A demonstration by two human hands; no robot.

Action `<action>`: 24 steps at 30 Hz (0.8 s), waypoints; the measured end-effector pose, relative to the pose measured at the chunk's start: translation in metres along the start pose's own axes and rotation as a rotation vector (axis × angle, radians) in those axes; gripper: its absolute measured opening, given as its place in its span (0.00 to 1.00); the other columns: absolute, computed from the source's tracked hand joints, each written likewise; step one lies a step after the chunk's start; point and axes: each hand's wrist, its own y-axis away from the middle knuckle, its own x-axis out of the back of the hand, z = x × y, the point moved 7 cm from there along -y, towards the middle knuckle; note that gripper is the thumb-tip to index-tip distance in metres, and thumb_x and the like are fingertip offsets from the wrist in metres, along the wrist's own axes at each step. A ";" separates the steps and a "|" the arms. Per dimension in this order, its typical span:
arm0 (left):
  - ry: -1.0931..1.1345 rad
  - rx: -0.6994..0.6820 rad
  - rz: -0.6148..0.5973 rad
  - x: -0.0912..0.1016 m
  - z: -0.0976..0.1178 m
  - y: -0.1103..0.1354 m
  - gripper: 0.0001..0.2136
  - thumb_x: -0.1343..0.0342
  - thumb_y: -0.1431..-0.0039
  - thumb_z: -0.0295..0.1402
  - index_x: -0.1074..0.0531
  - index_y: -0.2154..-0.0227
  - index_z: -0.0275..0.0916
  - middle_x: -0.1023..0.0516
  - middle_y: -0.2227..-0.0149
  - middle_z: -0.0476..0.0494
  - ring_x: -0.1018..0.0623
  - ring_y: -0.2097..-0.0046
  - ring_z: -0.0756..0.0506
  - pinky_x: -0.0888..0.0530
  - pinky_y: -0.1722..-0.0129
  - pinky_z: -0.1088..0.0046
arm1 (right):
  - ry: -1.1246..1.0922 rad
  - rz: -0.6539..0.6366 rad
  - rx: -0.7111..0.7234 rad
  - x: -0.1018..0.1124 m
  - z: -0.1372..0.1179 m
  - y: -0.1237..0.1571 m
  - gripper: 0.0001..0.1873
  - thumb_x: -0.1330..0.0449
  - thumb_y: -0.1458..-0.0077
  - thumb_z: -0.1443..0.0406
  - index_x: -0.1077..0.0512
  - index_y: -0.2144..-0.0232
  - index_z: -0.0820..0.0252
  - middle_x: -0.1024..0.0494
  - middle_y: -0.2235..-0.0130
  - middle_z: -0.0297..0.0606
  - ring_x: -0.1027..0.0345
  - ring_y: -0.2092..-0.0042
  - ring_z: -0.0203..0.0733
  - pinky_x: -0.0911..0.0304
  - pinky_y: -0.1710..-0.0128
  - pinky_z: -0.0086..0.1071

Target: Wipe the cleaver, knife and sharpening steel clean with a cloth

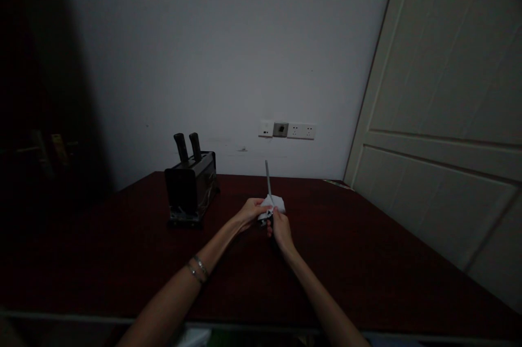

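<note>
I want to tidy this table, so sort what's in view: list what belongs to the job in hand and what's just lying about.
In the job:
- long-bladed tool, in the right fingers
- white cloth or paper, in the left fingers, against the blade

Apparently just there:
- black holder with two black handles sticking up, untouched
- wall sockets

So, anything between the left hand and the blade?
Yes: a white sheet, paper or cloth, held by the left hand at the lower end of the blade. Nothing visible covers the upper blade.
</note>
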 end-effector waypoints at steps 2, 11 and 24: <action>-0.044 -0.003 0.088 0.003 -0.001 -0.002 0.12 0.39 0.59 0.36 0.28 0.74 0.30 0.30 0.82 0.48 0.32 0.82 0.53 0.39 0.82 0.79 | 0.021 0.014 0.016 0.001 0.001 -0.001 0.25 0.50 0.53 0.46 0.39 0.86 0.60 0.41 0.89 0.26 0.50 0.89 0.28 0.54 0.91 0.24; -0.141 -0.001 0.369 0.009 0.003 -0.010 0.03 0.41 0.60 0.25 0.29 0.81 0.31 0.31 0.84 0.51 0.35 0.81 0.54 0.43 0.83 0.82 | 0.113 0.040 0.097 0.004 0.003 0.000 0.21 0.48 0.51 0.50 0.36 0.85 0.58 0.38 0.89 0.29 0.45 0.86 0.35 0.54 0.86 0.28; -0.155 0.074 0.386 0.003 0.018 -0.038 0.06 0.44 0.55 0.25 0.31 0.84 0.31 0.34 0.87 0.49 0.37 0.84 0.54 0.43 0.84 0.79 | 0.165 0.065 0.108 0.014 0.000 -0.009 0.22 0.49 0.50 0.49 0.36 0.85 0.56 0.37 0.88 0.31 0.45 0.85 0.36 0.55 0.84 0.29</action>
